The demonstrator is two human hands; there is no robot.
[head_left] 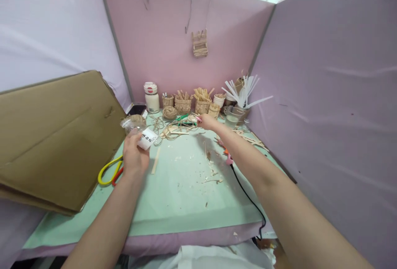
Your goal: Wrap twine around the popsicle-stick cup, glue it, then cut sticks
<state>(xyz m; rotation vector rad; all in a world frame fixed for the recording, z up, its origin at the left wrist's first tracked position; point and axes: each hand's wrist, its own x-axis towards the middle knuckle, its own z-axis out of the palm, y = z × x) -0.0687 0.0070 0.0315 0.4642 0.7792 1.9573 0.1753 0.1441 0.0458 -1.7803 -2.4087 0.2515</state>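
Note:
My left hand (135, 153) is wrapped round a clear plastic container (132, 125) with a handwritten white label (147, 138), held above the left side of the table. Yellow-and-red-handled scissors (111, 172) lie beside that wrist. My right hand (206, 121) is stretched to the back of the table, its fingers pinched together; a small pinkish thing shows at the fingertips, too small to name. Right beside these fingertips lie a green-handled tool (186, 123) and loose twine (169, 131). Under my right forearm is a pink corded tool (229, 160), partly hidden.
Along the back stand a white jar (151, 98), a twine ball (170, 112), baskets of wooden sticks (182, 105) and a cup of water (233, 116) near white strips (243, 91). Cardboard (58, 140) leans at left. A black cord (248, 196) runs over the front edge.

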